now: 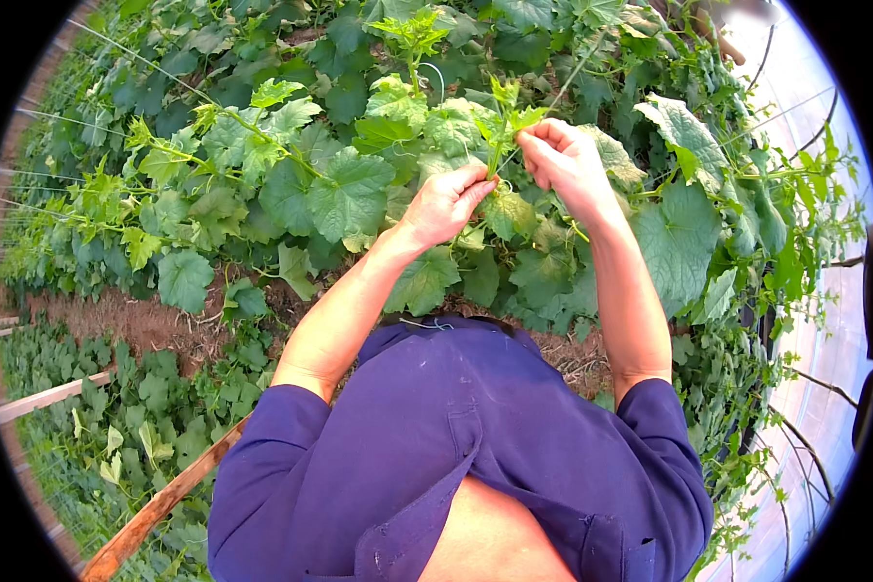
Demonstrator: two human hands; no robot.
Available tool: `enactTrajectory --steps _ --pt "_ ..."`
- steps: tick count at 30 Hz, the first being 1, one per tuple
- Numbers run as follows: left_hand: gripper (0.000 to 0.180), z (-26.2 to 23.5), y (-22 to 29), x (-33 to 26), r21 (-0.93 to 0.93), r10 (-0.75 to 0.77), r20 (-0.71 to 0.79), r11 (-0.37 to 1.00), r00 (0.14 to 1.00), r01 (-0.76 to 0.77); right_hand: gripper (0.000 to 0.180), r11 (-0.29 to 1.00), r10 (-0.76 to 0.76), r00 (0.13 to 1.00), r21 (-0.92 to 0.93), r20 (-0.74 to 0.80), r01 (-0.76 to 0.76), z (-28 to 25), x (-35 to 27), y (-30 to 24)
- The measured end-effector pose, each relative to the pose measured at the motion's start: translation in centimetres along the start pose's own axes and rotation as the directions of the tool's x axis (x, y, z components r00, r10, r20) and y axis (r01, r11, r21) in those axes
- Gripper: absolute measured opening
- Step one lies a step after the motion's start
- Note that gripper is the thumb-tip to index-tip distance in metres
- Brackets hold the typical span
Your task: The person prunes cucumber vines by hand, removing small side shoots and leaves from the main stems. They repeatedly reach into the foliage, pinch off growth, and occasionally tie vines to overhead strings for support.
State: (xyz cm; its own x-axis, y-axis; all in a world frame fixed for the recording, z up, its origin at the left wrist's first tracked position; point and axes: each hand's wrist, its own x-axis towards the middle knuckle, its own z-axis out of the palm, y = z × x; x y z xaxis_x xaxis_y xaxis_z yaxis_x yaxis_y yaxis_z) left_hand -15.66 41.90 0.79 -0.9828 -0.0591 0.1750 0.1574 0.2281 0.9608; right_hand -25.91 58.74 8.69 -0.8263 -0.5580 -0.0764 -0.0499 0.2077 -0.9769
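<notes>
A leafy climbing vine shoot (500, 134) stands upright between my hands, pale green at its tip. My left hand (446, 202) pinches its stem between thumb and fingertips, just below the young leaves. Close on the right, my right hand (565, 165) has thumb and forefinger pressed together beside the shoot's upper leaves. What lies in that pinch is too small to make out. A thin string (574, 74) slants down from the upper right toward the right fingers. Broad lobed leaves (351, 197) surround both hands.
Dense vines fill the bed ahead, with another tall shoot (414, 60) behind my hands. Taut strings (136, 53) cross at the upper left. Brown soil (155, 325) separates the rows. A wooden pole (165, 500) leans at the lower left; pale sheeting (795, 320) with dark ribs borders the right.
</notes>
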Motion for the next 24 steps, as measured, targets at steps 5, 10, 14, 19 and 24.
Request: enactTrajectory --steps 5,10,14,19,24 --pt "0.016 -0.9 1.1 0.7 0.344 0.381 0.118 0.851 0.917 -0.398 0.02 0.981 -0.19 0.982 0.031 0.015 0.189 -3.3 3.0 -6.8" --pt "0.015 -1.8 1.0 1.5 0.516 0.234 0.18 0.805 0.956 -0.294 0.019 0.724 -0.54 0.824 -0.404 0.172 0.559 -0.1 -0.7 -9.2" --pt "0.014 -1.6 3.6 1.3 0.178 0.101 -0.025 0.979 0.995 -0.095 0.013 0.772 -0.492 0.839 -0.33 0.231 0.543 1.4 -3.7 -4.0" --pt "0.012 -1.8 3.2 1.3 0.269 0.397 -0.007 0.885 0.918 -0.381 0.019 0.861 -0.033 0.993 0.507 0.116 -0.031 -1.4 -1.6 -0.4" --pt "0.023 -2.5 3.2 1.2 0.466 0.498 0.199 0.709 0.844 -0.528 0.029 0.858 -0.18 0.981 0.499 0.068 0.123 -3.5 0.0 0.5"
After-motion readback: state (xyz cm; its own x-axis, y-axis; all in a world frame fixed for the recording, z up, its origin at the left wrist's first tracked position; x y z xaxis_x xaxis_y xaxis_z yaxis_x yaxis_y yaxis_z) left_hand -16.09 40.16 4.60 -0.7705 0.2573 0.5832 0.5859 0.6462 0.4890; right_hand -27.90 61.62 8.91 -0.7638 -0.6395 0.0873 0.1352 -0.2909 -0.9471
